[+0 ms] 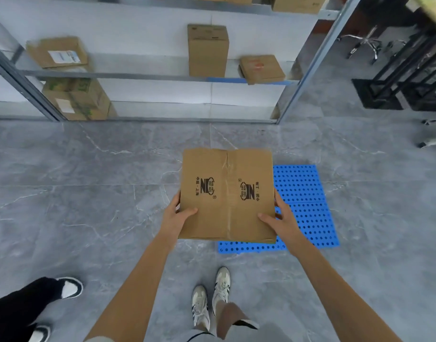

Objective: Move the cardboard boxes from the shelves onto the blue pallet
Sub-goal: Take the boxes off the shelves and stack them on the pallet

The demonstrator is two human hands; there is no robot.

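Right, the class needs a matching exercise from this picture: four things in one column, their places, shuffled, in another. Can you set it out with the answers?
Things
1 printed box
2 blue pallet
3 tall box
4 labelled box

Places
A on the floor
B left end of the shelf
C held between the left hand and right hand
D upright, mid-shelf

Pairs: 1-C, 2-A, 3-D, 4-B

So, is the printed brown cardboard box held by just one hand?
No, the left hand and right hand grip opposite sides of the box.
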